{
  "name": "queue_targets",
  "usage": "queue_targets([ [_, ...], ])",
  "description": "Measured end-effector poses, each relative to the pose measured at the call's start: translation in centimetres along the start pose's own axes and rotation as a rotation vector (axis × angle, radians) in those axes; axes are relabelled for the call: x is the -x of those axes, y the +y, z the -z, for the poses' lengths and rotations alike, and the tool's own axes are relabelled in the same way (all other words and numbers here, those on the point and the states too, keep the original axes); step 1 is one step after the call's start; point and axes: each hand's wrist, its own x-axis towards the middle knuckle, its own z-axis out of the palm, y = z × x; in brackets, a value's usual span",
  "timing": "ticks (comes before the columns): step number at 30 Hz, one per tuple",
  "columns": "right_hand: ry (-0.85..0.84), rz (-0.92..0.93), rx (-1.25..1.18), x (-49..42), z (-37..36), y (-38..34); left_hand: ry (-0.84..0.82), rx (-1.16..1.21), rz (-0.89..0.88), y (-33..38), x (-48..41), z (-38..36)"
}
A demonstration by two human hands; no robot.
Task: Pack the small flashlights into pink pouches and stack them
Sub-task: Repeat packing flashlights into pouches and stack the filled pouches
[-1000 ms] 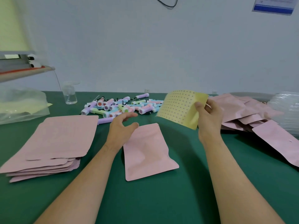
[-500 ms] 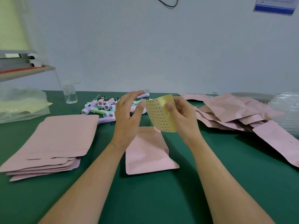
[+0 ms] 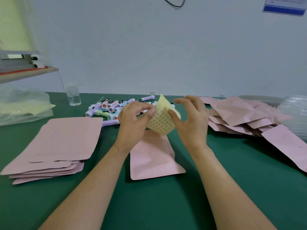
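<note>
**Two hands on a dotted sheet above a green table**

Both hands meet over a dark green table [image 3: 166,205] that runs back to a pale, bare wall [image 3: 166,47]. The left hand [image 3: 134,120] pinches a yellow dotted sheet [image 3: 162,123] between thumb and fingertips. The right hand [image 3: 191,123] grips the sheet's other edge with thumb and forefinger, its remaining fingers spread and lifted.

Directly beneath the fingers, one pink pouch [image 3: 154,158] lies flat on the table. Just beyond the left fingers sit the flashlights [image 3: 108,108], a loose pile in pastel colours. Well out from the left hand's knuckles is a neat stack of pouches [image 3: 63,141]. Past the right hand's outer fingers a heap of pouches [image 3: 235,113] sprawls untidily, with clear plastic packaging [image 3: 295,113] behind it.

Farther out on the left-hand side stand a small clear bottle [image 3: 74,97], a crumpled plastic bag [image 3: 23,107] and a shelf [image 3: 25,72] with a red edge. High above the fingers a black cable [image 3: 174,3] loops down the wall.

Up past the right hand hangs a blue-and-white sign [image 3: 284,5]; its writing is too blurred to read. The pouches carry no legible print.
</note>
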Motion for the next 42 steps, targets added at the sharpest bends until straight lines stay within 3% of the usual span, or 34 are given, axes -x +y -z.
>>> queue_targets([
  [2, 0.049, 0.064, -0.013, 0.0, 0.0, -0.1, 0.018, 0.030, 0.042, 0.0, 0.0, 0.1],
  [9, -0.100, 0.184, -0.077, 0.2, -0.9, -0.7, -0.056, -0.015, 0.018, 0.1, 0.2, -0.3],
  [22, -0.119, 0.173, -0.056, 0.0, -1.1, 0.0, -0.102, -0.051, -0.020, 0.3, 0.5, -0.2],
  [32, 0.026, 0.212, 0.010, 0.4, -0.8, -0.7, -0.095, -0.004, -0.009, 0.2, 0.4, -0.2],
  [42, 0.022, 0.161, 0.016, 0.8, -1.0, -1.2, -0.099, 0.049, 0.004, 0.2, 0.5, 0.0],
])
